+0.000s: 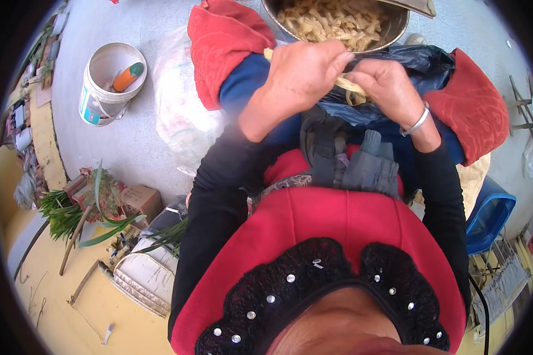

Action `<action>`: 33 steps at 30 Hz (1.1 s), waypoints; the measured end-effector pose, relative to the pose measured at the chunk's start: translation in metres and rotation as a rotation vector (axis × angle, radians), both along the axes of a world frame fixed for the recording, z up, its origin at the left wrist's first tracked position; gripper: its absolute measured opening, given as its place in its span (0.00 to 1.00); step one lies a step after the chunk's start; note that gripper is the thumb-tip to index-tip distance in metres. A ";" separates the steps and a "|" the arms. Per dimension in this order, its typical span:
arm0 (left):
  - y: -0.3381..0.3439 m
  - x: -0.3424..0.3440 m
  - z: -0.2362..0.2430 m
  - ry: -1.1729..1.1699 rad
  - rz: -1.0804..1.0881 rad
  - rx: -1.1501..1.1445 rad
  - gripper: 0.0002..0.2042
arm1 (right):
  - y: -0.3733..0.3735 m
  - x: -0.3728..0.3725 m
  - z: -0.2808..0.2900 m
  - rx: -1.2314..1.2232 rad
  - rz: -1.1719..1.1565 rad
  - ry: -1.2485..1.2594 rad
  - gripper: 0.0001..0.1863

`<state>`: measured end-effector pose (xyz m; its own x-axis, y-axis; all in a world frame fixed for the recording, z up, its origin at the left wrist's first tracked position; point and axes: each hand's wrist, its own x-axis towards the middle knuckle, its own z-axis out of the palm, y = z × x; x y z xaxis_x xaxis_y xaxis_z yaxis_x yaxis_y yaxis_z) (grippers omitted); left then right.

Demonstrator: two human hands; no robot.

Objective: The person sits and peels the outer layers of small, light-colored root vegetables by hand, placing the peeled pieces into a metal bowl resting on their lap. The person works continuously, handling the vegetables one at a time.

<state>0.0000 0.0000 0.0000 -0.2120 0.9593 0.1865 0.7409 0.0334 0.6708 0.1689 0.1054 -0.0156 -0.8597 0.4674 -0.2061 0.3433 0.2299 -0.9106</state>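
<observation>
My left hand (302, 71) is closed, its fingers pinched on a pale yellow strip of what looks like food. My right hand (391, 89), with a silver bangle at the wrist, pinches the strip close to the left fingertips. A curled part of the pale yellow strip (354, 93) hangs between the two hands, and a short end pokes out beside the left knuckles. Just beyond the hands stands a round metal bowl (400, 34) heaped with similar pale yellow strips (331, 21). Under the hands, a black plastic bag (417, 59) lies across my lap.
Red cloths (471, 106) cover both knees. At the left stand a white plastic bag (180, 112) and a white bucket (95, 89) holding an orange and green object (127, 77). A blue plastic container (488, 216) is at the right; plants (62, 216) are at the lower left.
</observation>
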 end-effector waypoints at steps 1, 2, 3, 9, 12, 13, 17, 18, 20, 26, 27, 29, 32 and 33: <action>0.006 -0.007 -0.002 0.061 -0.014 0.033 0.12 | -0.008 0.000 0.011 -0.159 0.077 -0.027 0.10; 0.012 -0.015 -0.002 -0.034 -0.069 -0.037 0.12 | -0.016 0.004 0.032 -0.308 0.148 -0.027 0.09; 0.022 -0.023 -0.010 -0.268 -0.152 -0.005 0.15 | -0.025 0.005 0.054 -0.543 0.081 0.044 0.08; 0.030 0.014 0.018 -1.232 -0.140 0.027 0.19 | -0.024 0.003 0.089 -0.504 -0.211 0.645 0.14; 0.022 0.031 0.016 -1.349 -0.230 -0.064 0.18 | 0.011 0.002 0.040 -0.396 -0.345 0.589 0.15; 0.021 0.043 0.013 -1.323 -0.159 0.004 0.17 | 0.009 0.002 0.027 -0.283 -0.413 0.518 0.17; 0.021 0.045 -0.004 -1.386 -0.085 -0.028 0.14 | 0.006 -0.013 0.001 0.037 -0.479 0.538 0.14; 0.022 0.048 -0.006 -1.399 -0.061 -0.016 0.14 | 0.004 -0.015 0.001 0.140 -0.475 0.528 0.14; 0.025 0.050 -0.008 -1.408 -0.016 0.004 0.15 | 0.002 -0.021 -0.002 0.284 -0.503 0.551 0.13; 0.018 0.041 -0.035 -1.014 -0.024 0.012 0.09 | 0.006 -0.010 -0.001 0.700 -0.460 0.202 0.07; 0.017 0.037 -0.040 -0.765 -0.019 0.053 0.08 | 0.006 -0.009 -0.003 0.712 -0.436 0.205 0.07; 0.011 0.031 -0.044 -0.291 -0.011 0.147 0.08 | 0.005 -0.006 -0.006 0.735 -0.386 0.213 0.09; 0.005 0.029 -0.035 0.179 -0.001 0.310 0.12 | -0.003 0.003 -0.027 0.299 -0.355 0.265 0.10; 0.003 0.031 -0.034 0.190 0.002 0.318 0.12 | -0.006 0.004 -0.035 0.117 -0.350 0.291 0.11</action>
